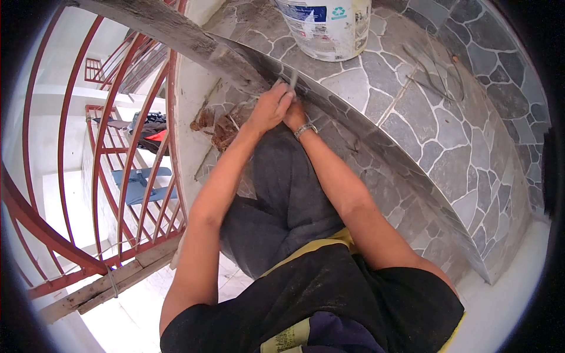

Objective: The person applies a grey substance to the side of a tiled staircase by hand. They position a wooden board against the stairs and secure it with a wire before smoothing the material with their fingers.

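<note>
My left hand (pixel 272 107) and my right hand (pixel 295 114) meet close together beside the raised tiled edge. The left fingers are closed and bent over; whatever they grip is hidden. My right hand, with a wristwatch (pixel 305 129) on its wrist, looks curled, partly covered by the left. A slim pale grey strip (pixel 293 77) sticks up from between the hands; its kind is unclear. Just left of the fingers ends a rough, grey-stained wooden beam (pixel 229 63). A long thin slab edge (pixel 376 130) with a stone pattern runs past the hands to the lower right.
A stained white bucket (pixel 329 35) stands on the stone-patterned surface beyond the edge. Thin bent wires or rods (pixel 432 79) lie right of it. Brown crumpled debris (pixel 223 130) lies left of my knees. Red metal railing (pixel 120 147) and a wooden plank (pixel 112 276) border the left side.
</note>
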{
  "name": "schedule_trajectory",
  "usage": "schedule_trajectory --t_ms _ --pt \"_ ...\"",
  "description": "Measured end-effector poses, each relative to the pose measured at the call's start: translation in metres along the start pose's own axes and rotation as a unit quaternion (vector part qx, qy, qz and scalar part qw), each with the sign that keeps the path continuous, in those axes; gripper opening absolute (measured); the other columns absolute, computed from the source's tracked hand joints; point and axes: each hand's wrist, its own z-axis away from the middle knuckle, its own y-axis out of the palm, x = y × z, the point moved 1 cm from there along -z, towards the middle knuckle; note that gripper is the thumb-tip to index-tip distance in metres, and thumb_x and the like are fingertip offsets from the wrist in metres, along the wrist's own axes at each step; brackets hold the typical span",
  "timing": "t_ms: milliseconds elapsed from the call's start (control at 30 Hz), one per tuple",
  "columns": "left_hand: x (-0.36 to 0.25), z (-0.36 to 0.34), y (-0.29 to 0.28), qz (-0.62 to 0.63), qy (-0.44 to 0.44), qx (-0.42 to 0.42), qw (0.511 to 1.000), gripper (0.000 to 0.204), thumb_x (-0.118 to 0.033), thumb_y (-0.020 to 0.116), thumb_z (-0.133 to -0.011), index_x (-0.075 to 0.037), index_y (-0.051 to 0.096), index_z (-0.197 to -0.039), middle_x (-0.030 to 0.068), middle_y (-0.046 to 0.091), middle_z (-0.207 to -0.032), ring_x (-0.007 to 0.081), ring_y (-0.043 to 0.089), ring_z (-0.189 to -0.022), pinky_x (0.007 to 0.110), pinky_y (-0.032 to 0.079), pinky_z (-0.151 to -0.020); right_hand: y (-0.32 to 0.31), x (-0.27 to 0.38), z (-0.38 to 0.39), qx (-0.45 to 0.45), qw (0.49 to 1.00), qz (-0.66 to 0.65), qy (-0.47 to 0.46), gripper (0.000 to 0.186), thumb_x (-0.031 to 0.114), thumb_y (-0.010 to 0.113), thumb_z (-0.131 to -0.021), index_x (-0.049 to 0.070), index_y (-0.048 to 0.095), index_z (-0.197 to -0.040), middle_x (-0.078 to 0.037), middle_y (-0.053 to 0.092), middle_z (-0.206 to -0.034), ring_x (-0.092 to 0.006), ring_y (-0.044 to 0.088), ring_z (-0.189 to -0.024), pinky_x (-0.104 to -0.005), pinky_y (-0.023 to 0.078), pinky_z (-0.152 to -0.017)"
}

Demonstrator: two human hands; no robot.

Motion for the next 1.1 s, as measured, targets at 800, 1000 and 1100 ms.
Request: schedule_trajectory --t_ms 800,1000,1100 --pt "0.039 0.032 -0.018 0.399 -0.105 -0.211 0.886 0.029 -0.023 0.050 -0.103 -0.003 0.058 -0.085 0.0007 0.051 -0.063 0.0130 0.050 -0.062 0.030 0.040 -0.059 -0.004 0.033 0.003 -0.005 0.990 -0.013 0.142 0.062 0.045 0.059 -0.092 -0.009 0.058 -0.124 -0.034 0.057 -0.126 -0.0464 0.053 -0.121 -0.0469 0.043 -0.102" --pt "0.020 0.045 0.008 0.213 -0.161 -0.217 0.939 0.027 -0.020 0.048 -0.102 -0.004 0.058 -0.082 0.0023 0.054 -0.065 0.0115 0.047 -0.058 0.027 0.037 -0.056 -0.013 0.030 0.006 0.014 0.989 0.034 0.142 0.063 0.047 0.060 -0.090 -0.010 0.061 -0.117 -0.035 0.059 -0.119 -0.0471 0.056 -0.115 -0.0463 0.045 -0.099" --pt "0.018 0.053 0.003 0.171 -0.183 -0.192 0.949 0.029 -0.023 0.048 -0.102 -0.004 0.058 -0.083 0.0026 0.054 -0.066 0.0124 0.048 -0.060 0.028 0.038 -0.058 -0.004 0.033 0.003 -0.021 0.991 0.029 0.130 0.060 0.047 0.061 -0.088 -0.009 0.065 -0.109 -0.033 0.063 -0.112 -0.0445 0.061 -0.109 -0.0450 0.047 -0.095"
